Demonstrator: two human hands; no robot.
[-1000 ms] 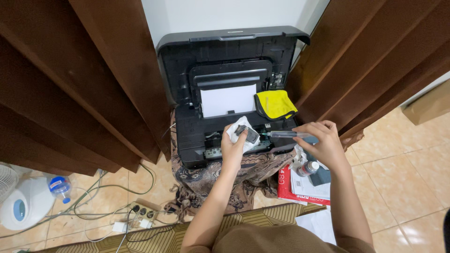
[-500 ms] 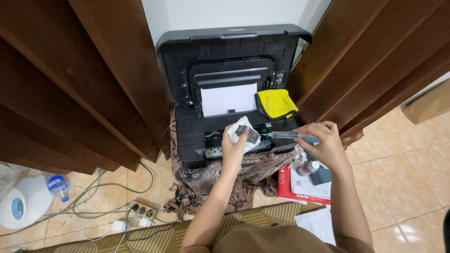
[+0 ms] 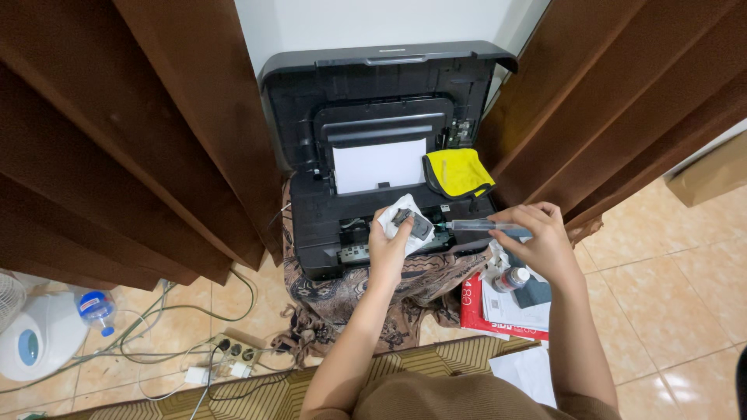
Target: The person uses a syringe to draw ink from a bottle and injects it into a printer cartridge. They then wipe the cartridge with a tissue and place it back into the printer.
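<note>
Left hand [image 3: 387, 247] gripping tissue-wrapped cartridge [image 3: 412, 223], right hand [image 3: 537, 241] holding syringe [image 3: 475, 225], open printer [image 3: 366, 155]

This looks like a room in a home. The floor has shiny tan tiles [image 3: 669, 303]. Brown curtains [image 3: 132, 140] hang beside a printer [image 3: 381, 155]. A power strip [image 3: 237, 350], a fan [image 3: 31, 334] and a woven mat [image 3: 257, 393] lie about.

A yellow cloth [image 3: 457, 171] lies on the right side of an open black printer [image 3: 381, 148], beside a white sheet of paper [image 3: 379, 164] in its tray. The printer sits on a patterned brown cloth [image 3: 366, 299]. Dark wooden panels [image 3: 140, 132] stand on both sides. On the tiled floor at left are a power strip [image 3: 233, 350], tangled cables [image 3: 156, 327] and a white appliance [image 3: 35, 342].
</note>
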